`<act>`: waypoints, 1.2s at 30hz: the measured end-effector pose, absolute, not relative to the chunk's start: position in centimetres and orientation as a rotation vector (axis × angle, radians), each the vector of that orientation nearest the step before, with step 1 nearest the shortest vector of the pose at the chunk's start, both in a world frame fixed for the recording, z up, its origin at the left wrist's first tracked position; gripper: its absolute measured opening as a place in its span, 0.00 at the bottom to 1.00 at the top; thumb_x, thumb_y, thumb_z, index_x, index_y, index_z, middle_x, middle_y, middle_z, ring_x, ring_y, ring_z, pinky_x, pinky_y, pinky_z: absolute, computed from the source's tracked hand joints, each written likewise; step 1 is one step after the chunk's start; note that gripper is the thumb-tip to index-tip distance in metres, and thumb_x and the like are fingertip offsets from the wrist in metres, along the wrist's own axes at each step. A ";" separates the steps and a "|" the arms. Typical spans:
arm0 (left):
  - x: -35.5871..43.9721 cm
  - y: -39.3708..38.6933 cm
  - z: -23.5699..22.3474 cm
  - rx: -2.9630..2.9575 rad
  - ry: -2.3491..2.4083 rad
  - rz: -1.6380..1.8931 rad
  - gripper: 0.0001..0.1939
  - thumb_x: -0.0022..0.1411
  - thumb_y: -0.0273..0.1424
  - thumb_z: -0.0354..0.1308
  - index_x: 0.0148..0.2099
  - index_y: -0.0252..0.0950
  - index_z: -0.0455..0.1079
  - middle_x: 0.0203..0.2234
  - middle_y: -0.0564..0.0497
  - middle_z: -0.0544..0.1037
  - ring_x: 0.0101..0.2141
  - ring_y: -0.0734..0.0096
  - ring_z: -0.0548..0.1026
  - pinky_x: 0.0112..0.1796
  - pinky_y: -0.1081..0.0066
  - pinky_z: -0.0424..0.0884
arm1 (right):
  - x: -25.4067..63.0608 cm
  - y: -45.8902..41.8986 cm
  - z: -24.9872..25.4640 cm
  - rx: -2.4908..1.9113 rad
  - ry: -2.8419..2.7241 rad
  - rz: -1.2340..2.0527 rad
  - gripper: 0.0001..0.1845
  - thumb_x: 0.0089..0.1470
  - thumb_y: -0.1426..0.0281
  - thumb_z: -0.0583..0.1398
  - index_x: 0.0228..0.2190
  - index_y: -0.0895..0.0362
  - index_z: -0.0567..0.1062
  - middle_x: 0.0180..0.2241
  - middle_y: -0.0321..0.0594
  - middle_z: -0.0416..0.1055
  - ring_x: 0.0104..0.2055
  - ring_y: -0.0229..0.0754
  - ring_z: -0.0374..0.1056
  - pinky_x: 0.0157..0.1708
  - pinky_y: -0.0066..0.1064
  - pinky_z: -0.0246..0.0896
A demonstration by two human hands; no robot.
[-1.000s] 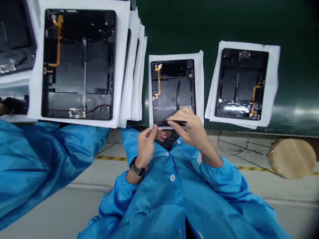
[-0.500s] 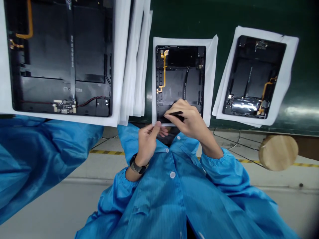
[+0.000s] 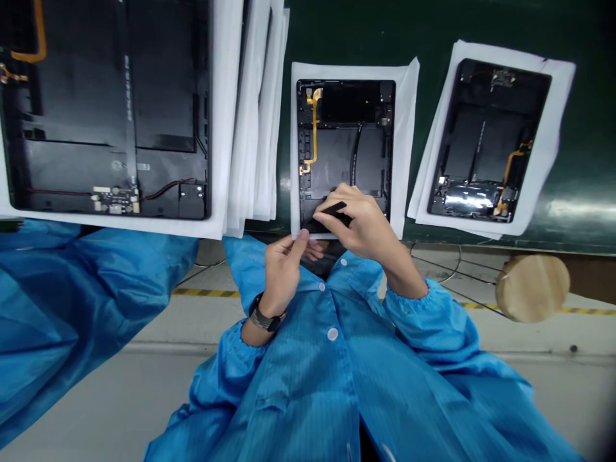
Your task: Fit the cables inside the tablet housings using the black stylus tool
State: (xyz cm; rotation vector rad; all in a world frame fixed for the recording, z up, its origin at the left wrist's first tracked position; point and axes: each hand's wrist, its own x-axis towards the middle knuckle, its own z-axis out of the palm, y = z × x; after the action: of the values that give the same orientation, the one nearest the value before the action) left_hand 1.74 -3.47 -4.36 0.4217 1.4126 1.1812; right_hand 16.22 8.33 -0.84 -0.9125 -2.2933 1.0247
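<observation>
An opened black tablet chassis (image 3: 344, 147) with an orange flex cable lies on a white sheet (image 3: 404, 128) at the near edge of the green belt. My right hand (image 3: 366, 224) is closed in a pinch on a thin black strip (image 3: 332, 210) held over the chassis's near end. My left hand (image 3: 283, 266), with a watch on its wrist, pinches the near left corner of the white sheet and chassis. Both my sleeves are blue.
A second opened chassis (image 3: 486, 147) on white paper lies to the right. A larger one (image 3: 110, 109) on a stack of white sheets is at the left. A co-worker's blue sleeve (image 3: 72, 301) fills the lower left. A round wooden stool (image 3: 532, 287) stands below right.
The view has drifted slightly, so everything sits higher and nearer. My right hand has lifted the black strip a little and tilted it at the chassis's near end. My left hand has hardly moved.
</observation>
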 end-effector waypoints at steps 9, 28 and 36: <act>1.9 -3.5 -4.4 0.416 1.419 1.202 0.21 0.65 0.48 0.66 0.33 0.33 0.80 0.27 0.47 0.83 0.27 0.67 0.81 0.31 0.70 0.75 | 16.5 7.9 -1.3 -0.842 -2.307 0.965 0.11 0.69 0.68 0.58 0.35 0.54 0.80 0.34 0.40 0.79 0.39 0.46 0.67 0.42 0.42 0.60; 3.1 -5.3 -2.6 0.280 1.562 1.305 0.19 0.63 0.43 0.67 0.26 0.36 0.73 0.22 0.54 0.75 0.28 0.71 0.78 0.39 0.69 0.76 | 27.0 1.1 0.4 -1.465 -1.342 0.825 0.09 0.64 0.66 0.64 0.32 0.54 0.83 0.30 0.38 0.76 0.35 0.42 0.72 0.37 0.34 0.65; 1.1 -4.9 -2.9 0.052 1.297 1.362 0.18 0.54 0.38 0.75 0.40 0.36 0.71 0.36 0.53 0.80 0.35 0.72 0.80 0.39 0.68 0.81 | 30.3 -1.1 -0.9 -1.437 -1.260 1.749 0.19 0.59 0.52 0.67 0.31 0.55 0.86 0.53 0.51 0.78 0.56 0.55 0.73 0.55 0.43 0.69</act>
State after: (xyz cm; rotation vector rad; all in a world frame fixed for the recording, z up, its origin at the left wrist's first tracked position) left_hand 1.11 -4.86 -2.93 0.0518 1.2969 1.3620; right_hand 30.27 -1.05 -0.92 -1.4373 -1.2604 1.7488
